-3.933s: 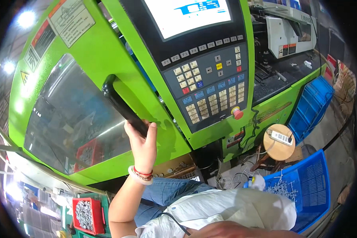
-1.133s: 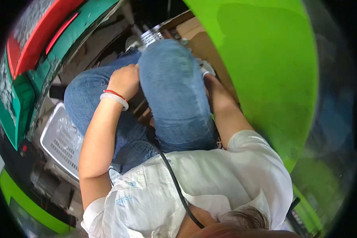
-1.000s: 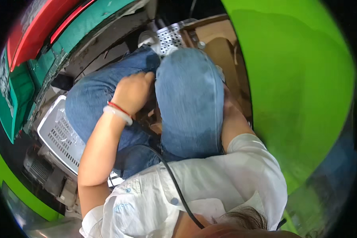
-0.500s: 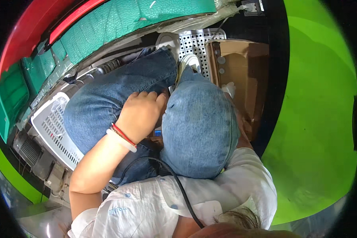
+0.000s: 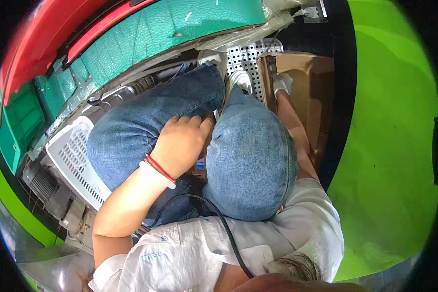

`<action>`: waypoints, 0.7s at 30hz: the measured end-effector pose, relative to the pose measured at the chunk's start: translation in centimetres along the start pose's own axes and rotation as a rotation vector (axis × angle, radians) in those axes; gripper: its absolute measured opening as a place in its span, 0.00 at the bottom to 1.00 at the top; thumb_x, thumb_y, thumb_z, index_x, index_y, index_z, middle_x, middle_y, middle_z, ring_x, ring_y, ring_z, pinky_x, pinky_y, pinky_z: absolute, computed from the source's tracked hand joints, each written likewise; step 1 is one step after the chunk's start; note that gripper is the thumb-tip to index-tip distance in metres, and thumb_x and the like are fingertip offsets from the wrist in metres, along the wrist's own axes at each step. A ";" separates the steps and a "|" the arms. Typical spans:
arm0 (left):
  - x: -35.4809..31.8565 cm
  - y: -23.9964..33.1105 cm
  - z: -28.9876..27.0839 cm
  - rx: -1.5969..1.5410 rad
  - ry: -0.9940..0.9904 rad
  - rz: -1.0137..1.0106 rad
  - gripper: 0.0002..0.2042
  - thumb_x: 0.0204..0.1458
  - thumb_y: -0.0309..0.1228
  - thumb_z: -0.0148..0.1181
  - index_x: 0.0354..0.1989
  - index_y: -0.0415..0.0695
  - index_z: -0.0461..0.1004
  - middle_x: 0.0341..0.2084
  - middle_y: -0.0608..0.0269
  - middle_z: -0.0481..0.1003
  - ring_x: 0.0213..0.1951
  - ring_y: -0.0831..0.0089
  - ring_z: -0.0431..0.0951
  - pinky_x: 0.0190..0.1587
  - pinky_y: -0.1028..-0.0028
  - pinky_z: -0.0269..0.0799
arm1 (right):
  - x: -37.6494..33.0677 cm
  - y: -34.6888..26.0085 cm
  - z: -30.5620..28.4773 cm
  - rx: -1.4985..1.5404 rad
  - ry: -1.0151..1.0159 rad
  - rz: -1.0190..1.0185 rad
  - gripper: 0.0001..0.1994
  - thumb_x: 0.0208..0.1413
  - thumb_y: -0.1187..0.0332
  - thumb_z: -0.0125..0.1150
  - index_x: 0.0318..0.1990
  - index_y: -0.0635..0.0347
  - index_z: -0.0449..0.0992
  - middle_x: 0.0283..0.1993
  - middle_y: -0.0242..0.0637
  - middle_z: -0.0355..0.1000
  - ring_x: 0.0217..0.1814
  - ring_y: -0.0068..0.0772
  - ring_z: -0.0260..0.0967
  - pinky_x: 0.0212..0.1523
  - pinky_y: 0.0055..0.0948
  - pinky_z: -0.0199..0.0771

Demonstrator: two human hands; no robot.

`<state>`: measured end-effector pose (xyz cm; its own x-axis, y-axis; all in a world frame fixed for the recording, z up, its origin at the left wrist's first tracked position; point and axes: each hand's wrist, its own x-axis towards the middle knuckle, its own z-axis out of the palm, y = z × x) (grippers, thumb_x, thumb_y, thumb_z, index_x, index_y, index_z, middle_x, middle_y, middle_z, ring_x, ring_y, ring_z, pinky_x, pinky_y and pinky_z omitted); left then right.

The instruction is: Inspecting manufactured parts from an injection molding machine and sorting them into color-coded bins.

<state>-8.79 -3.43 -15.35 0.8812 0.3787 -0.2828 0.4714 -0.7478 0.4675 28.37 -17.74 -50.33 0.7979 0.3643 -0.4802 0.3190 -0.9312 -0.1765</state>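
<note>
Resting against the faded blue denim jeans (image 5: 250,151), the left hand (image 5: 181,145) has its fingers bent down between the knees; whether its grip is clenched or released, I cannot tell. The right hand (image 5: 282,85), with something white about it, is at the open brown cardboard box (image 5: 301,61) beside the right knee, its grip too small to read. A white slotted plastic basket (image 5: 80,177) stands left of the legs

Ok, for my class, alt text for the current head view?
A person's left hand rests on bent legs in jeans; the right hand, something white at it, is at a cardboard box. A white basket is on the left, a bright green panel on the right.
</note>
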 end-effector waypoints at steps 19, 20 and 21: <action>-0.5 -0.5 1.8 -0.078 0.023 0.010 0.10 0.50 0.27 0.49 0.39 0.42 0.73 0.32 0.49 0.77 0.36 0.52 0.78 0.38 0.58 0.74 | -25.2 -0.9 -14.3 1.093 0.136 -0.234 0.19 0.55 0.66 0.62 0.51 0.62 0.66 0.42 0.34 0.71 0.31 0.21 0.70 0.30 0.20 0.72; -0.9 -0.1 1.3 -0.076 -0.008 -0.044 0.10 0.50 0.27 0.49 0.40 0.42 0.73 0.32 0.49 0.77 0.35 0.51 0.78 0.38 0.58 0.74 | -28.3 -1.5 -16.7 1.076 0.108 -0.294 0.16 0.58 0.67 0.57 0.50 0.66 0.67 0.48 0.39 0.70 0.46 0.31 0.69 0.48 0.27 0.71; -1.5 0.4 0.4 -0.087 -0.009 -0.114 0.12 0.54 0.34 0.48 0.39 0.40 0.72 0.35 0.46 0.76 0.38 0.48 0.76 0.40 0.57 0.72 | -30.8 -2.9 -18.8 1.072 0.114 -0.278 0.16 0.57 0.69 0.57 0.51 0.66 0.66 0.45 0.39 0.70 0.40 0.29 0.70 0.41 0.25 0.72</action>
<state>-9.91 -4.49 -15.11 0.8216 0.4533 -0.3456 0.5700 -0.6501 0.5024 12.47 -26.02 -18.92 0.8274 0.5095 -0.2364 -0.0691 -0.3254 -0.9430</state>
